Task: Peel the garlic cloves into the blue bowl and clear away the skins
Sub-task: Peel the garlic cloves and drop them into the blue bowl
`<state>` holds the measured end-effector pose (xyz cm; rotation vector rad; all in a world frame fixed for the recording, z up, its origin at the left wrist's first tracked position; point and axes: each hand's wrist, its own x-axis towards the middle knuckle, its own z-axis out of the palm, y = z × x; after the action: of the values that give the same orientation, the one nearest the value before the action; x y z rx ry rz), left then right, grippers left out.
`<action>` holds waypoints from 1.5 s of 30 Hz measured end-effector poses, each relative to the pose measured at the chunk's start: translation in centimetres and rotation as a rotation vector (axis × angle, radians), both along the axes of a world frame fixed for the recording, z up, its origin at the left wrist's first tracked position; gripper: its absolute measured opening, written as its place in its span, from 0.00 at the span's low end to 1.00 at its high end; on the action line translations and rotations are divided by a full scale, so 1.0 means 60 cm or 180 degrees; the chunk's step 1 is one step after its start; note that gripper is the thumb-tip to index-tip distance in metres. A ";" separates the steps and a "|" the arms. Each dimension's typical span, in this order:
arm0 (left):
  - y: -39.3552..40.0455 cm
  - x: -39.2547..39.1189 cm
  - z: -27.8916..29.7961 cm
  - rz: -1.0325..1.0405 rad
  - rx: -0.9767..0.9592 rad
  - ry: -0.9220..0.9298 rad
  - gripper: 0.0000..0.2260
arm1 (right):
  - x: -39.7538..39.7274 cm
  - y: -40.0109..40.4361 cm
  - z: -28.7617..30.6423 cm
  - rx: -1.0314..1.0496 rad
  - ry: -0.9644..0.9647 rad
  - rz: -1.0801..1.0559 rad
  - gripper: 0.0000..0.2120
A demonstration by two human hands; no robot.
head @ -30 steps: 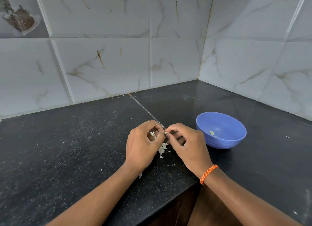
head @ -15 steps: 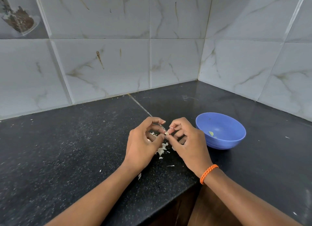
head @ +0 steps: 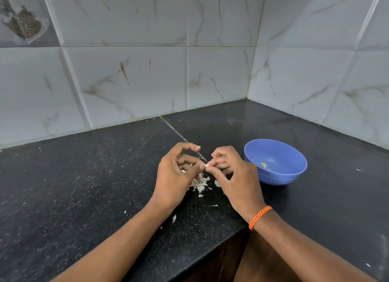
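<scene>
A small garlic clove (head: 207, 165) is pinched between the fingertips of my left hand (head: 176, 176) and my right hand (head: 235, 176), held a little above the black counter. My left index finger is lifted, with a scrap of skin stuck near its tip. Below the hands lies a pile of white garlic skins (head: 200, 184). The blue bowl (head: 292, 172) stands just right of my right hand and holds a peeled pale clove (head: 263, 165).
The black granite counter (head: 84, 187) meets marble-tiled walls in a corner at the back. Stray skin flakes (head: 174, 218) lie near the front edge, which drops off below my wrists. An orange braided band (head: 260, 217) is on my right wrist.
My hands have risen slightly and my left index finger has lifted away from the clove. More of the skin pile under the hands now shows.
</scene>
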<state>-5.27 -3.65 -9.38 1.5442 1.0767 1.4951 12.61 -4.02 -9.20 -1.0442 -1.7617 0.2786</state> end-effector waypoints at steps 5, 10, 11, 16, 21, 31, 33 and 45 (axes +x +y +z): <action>-0.002 0.005 0.001 -0.0116 -0.0069 -0.0242 0.17 | 0.000 0.000 0.001 -0.0028 0.0160 -0.0026 0.15; -0.005 0.006 0.002 -0.0117 -0.0067 -0.0324 0.19 | -0.004 0.001 0.003 -0.0184 0.0532 0.0051 0.10; -0.005 0.006 0.001 -0.0128 -0.0063 -0.0352 0.19 | -0.004 0.002 0.003 -0.0232 0.0622 0.0101 0.10; 0.000 0.006 -0.002 -0.0123 -0.0117 -0.0403 0.22 | 0.001 0.012 0.003 -0.0467 0.0943 0.0421 0.10; 0.001 0.003 0.000 -0.0200 -0.0132 -0.0344 0.22 | 0.010 0.021 0.000 -0.0707 0.1121 0.0705 0.07; -0.005 0.002 0.010 -0.0157 -0.0058 -0.0187 0.22 | 0.007 0.010 -0.003 -0.0688 0.1160 0.0587 0.13; -0.006 0.004 0.010 -0.0136 -0.0025 -0.0166 0.21 | 0.004 0.006 -0.004 -0.0526 0.0982 0.0402 0.16; -0.014 0.011 0.009 0.0068 0.0202 -0.0020 0.17 | -0.002 0.007 -0.013 0.0086 -0.0003 -0.0140 0.21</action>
<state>-4.62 -4.48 -8.87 1.5749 1.0542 1.5611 12.49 -3.59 -9.95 -1.0625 -1.7366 0.2262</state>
